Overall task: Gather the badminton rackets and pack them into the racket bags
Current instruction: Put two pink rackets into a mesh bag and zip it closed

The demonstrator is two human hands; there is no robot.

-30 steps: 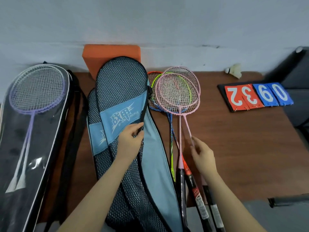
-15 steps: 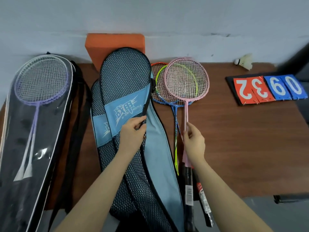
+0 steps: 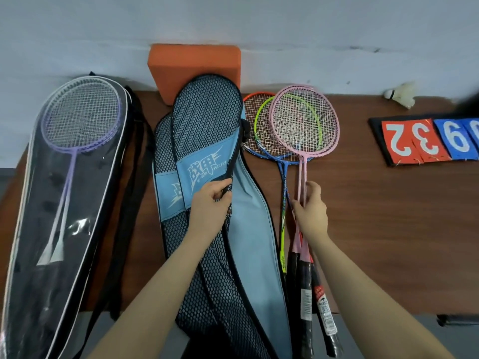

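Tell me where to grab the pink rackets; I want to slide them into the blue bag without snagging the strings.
Grip the pink rackets by their two thin shafts, side by side just below the heads, coming from the right, as the right hand does. The heads overlie other rackets and the blue bag, held by the left hand, lies to the left, so the right side is probably clearest.

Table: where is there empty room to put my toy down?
The table is bare between the loose rackets and the scoreboard, running to the near edge. A smaller gap lies behind, near the shuttlecock. The left is crowded with racket bags.
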